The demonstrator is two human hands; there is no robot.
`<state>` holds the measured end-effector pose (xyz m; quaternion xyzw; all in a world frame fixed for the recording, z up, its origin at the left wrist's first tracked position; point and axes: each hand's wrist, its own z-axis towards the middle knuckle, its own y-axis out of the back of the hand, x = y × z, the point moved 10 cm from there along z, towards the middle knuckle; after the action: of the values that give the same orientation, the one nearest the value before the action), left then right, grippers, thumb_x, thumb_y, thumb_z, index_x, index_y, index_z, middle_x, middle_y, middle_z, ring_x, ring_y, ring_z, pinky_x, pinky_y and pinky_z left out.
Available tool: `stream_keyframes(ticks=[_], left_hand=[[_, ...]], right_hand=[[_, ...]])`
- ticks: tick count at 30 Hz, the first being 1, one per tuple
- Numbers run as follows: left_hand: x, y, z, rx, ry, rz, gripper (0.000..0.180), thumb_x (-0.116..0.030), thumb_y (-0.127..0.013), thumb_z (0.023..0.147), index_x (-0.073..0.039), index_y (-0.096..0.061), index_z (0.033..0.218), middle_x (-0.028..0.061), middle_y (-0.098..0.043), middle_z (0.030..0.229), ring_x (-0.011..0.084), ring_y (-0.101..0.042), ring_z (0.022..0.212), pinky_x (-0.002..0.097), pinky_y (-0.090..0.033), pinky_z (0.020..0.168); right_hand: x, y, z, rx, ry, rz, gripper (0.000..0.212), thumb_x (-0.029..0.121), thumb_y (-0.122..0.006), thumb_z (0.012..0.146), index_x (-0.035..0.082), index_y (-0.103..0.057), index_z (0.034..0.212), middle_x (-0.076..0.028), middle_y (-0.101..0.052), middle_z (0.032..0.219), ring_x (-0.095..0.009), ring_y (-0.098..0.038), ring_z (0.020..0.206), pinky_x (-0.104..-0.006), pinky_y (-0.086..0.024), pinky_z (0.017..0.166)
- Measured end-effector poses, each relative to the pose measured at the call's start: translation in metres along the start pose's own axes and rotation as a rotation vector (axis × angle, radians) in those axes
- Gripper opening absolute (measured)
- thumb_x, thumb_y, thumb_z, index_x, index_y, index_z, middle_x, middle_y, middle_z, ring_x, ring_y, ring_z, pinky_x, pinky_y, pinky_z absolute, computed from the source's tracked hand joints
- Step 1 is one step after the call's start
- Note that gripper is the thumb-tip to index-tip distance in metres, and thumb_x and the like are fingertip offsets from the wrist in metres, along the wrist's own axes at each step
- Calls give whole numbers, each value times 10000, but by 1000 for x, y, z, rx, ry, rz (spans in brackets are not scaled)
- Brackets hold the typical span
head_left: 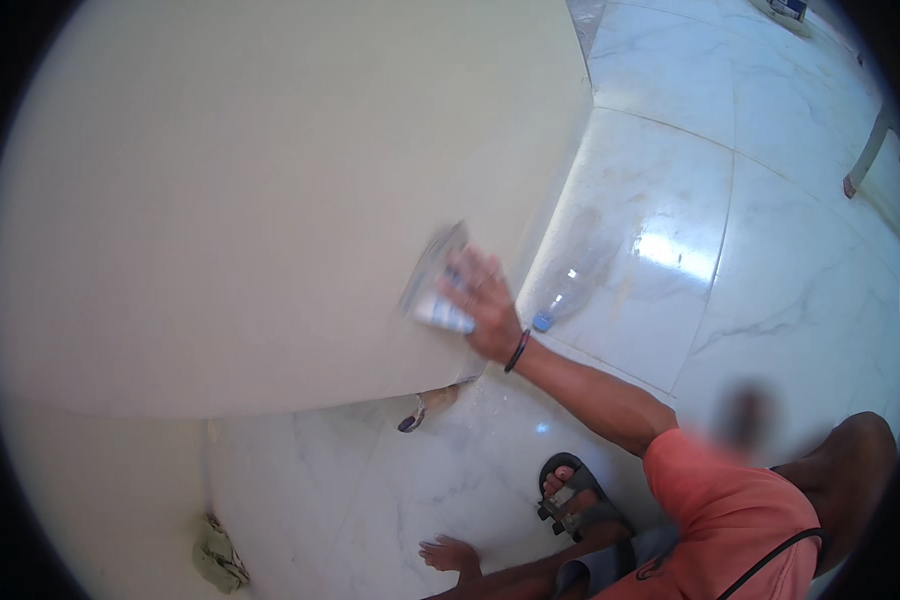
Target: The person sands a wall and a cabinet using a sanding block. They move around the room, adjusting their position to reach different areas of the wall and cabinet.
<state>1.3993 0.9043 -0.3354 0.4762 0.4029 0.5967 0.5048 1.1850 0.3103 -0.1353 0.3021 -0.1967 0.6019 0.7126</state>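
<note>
Neither my left hand nor my right hand can be made out as mine. A person in a coral shirt (pixel 740 510) is low at the right, one arm stretched toward a broad cream panel (pixel 270 200). That person's hand (pixel 490 305), with a dark band at the wrist, presses a flat white-and-blue thing (pixel 440 312) to the panel near its edge. Motion smears it, so its kind is unclear. At the bottom, another bare hand (pixel 450 552) shows beside the person's leg; I cannot tell for certain whose it is.
A clear plastic bottle (pixel 565 280) with a blue cap lies on the marble-look tiles (pixel 670 200) beside the panel. A sandalled foot (pixel 570 490) stands below it. Pale green crumpled fabric (pixel 217 560) lies at lower left. A chair-like leg (pixel 865 155) stands at far right.
</note>
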Motion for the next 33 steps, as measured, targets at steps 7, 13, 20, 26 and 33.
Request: stream_keyframes(ticks=[7, 13, 20, 26, 33], left_hand=[[-1, -6, 4, -4, -19, 5, 535, -374, -434, 989, -65, -370, 1420, 217, -391, 1438, 397, -418, 1259, 528, -383, 977], [0, -1, -2, -62, -41, 69, 532, -380, -440, 986, -61, -393, 1410, 220, -406, 1425, 394, -427, 1253, 516, -398, 970], [-2, -6, 7, 34, -9, 12, 569, -381, -441, 984, -2, -386, 1406, 262, -390, 1423, 422, -428, 1261, 529, -371, 1025], [-11, -3, 4, 82, 1, 1, 607, -390, -476, 967, 18, -376, 1406, 291, -365, 1428, 442, -409, 1276, 538, -350, 1051], [-26, 8, -3, 67, -60, 46, 628, -395, -512, 948, 16, -377, 1404, 300, -351, 1432, 449, -385, 1294, 541, -341, 1056]], right_hand=[[-158, 72, 85, -461, -430, 127, 374, 109, -581, 913, 13, -567, 1274, -181, -486, 1407, -353, -420, 1333, -370, -344, 1092], [-117, 55, 97, -415, -446, 247, 453, 126, -491, 964, 21, -439, 1401, -176, -390, 1484, -315, -344, 1392, -376, -279, 1138], [-49, 22, 29, -298, -331, 34, 471, 75, -517, 930, 42, -460, 1396, -194, -412, 1461, -398, -342, 1375, -461, -275, 1138], [-168, 85, 112, -539, -582, 113, 385, 141, -455, 984, 2, -511, 1338, -217, -467, 1403, -368, -394, 1342, -404, -324, 1110], [-41, 26, 29, -187, -375, 243, 400, 43, -492, 943, 22, -523, 1341, -198, -444, 1437, -386, -368, 1365, -458, -327, 1109]])
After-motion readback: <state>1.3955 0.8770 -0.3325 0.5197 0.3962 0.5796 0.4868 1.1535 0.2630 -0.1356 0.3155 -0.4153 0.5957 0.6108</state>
